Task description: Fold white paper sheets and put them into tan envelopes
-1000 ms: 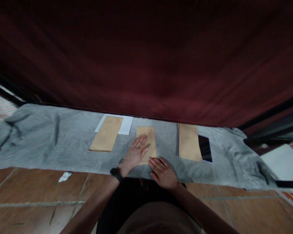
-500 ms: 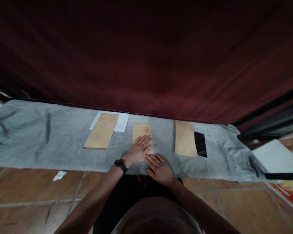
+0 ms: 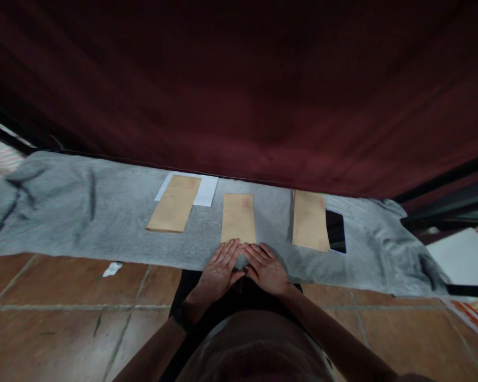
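A brown paper envelope (image 3: 238, 217) with a small red print near its top right corner lies flat on a grey cloth in front of me. My left hand (image 3: 219, 270) rests with outstretched fingers at its lower edge. Beside it, my right hand (image 3: 266, 269) also lies flat, fingertips on the same edge. Neither hand grips anything. To the left, another brown envelope or stack (image 3: 175, 204) lies aslant, partly covering white paper (image 3: 205, 191). A stack of brown envelopes (image 3: 309, 220) sits on the right, against a dark-screened phone (image 3: 336, 232).
The grey cloth (image 3: 119, 212) covers a long, narrow surface below a dark red curtain (image 3: 239, 106). Brown floor tiles (image 3: 63, 286) show on the near side, with a white scrap (image 3: 112, 269) on them. A white sheet or board (image 3: 462, 260) stands at the far right.
My left hand has drawn back from the middle of the envelope to its lower edge, next to my right hand. The envelope stays in place while the camera view has shifted slightly.
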Tool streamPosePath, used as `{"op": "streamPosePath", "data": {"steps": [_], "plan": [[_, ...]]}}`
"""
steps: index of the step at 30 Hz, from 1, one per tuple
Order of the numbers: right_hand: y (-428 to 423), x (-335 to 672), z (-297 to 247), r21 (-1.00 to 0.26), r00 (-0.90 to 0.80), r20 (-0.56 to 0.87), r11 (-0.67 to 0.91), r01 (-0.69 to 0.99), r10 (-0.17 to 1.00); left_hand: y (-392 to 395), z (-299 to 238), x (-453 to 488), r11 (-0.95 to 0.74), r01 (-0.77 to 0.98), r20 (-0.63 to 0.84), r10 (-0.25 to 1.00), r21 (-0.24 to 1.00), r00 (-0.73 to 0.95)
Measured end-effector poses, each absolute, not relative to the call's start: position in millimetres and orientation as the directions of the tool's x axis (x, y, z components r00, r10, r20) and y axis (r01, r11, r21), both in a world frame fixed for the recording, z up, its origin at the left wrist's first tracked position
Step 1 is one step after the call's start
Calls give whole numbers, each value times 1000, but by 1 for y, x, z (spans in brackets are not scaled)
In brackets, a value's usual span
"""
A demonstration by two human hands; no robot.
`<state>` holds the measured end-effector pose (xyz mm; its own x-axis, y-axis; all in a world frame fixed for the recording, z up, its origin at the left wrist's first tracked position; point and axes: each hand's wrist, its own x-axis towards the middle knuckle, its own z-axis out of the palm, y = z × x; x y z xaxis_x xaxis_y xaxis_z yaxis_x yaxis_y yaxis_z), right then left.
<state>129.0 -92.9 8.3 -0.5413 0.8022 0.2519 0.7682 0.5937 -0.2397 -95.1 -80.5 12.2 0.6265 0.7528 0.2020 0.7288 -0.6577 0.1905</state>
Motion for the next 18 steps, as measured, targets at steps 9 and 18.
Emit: {"op": "streamPosePath", "data": {"steps": [9, 18], "plan": [[-98, 128, 9, -233, -470, 256, 526, 818, 845, -85, 11, -112, -646, 741, 189, 763, 186, 618], [-107, 127, 12, -261, -391, 271, 458, 850, 879, -87, 20, -111, -640, 741, 153, 768, 201, 622]]}}
